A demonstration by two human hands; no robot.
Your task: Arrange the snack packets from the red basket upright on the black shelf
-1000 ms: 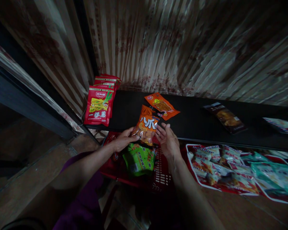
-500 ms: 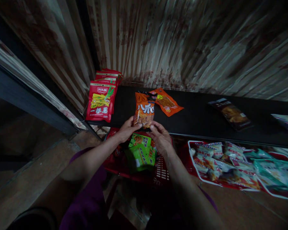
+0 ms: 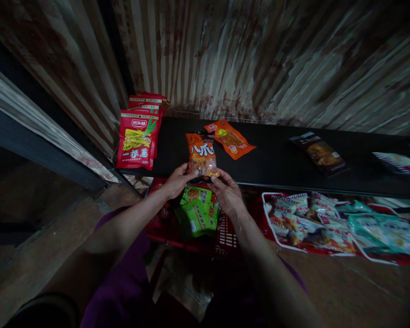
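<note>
An orange snack bag (image 3: 202, 152) with white lettering is between my two hands, at the front edge of the black shelf (image 3: 269, 157). My left hand (image 3: 178, 181) grips its lower left corner, thumb across the front. At the lower right corner, my right hand (image 3: 226, 189) pinches the bag between thumb and fingers. Just behind it lies a flat orange packet (image 3: 230, 139), tilted on the shelf. Red snack packets (image 3: 136, 141) stand overlapping at the shelf's left end.
Below the shelf, a red basket (image 3: 228, 234) holds green packets (image 3: 198, 214). To the right, another red basket (image 3: 276, 239) carries several white and teal bags. A brown packet (image 3: 319, 152) and a striped packet (image 3: 399, 164) lie farther along the shelf. A dark metal post (image 3: 85, 116) rises at left.
The view has shifted slightly, so most things sit a little more to the left and higher. Both hands keep hold of the orange snack bag, which stays at the shelf's front edge.
</note>
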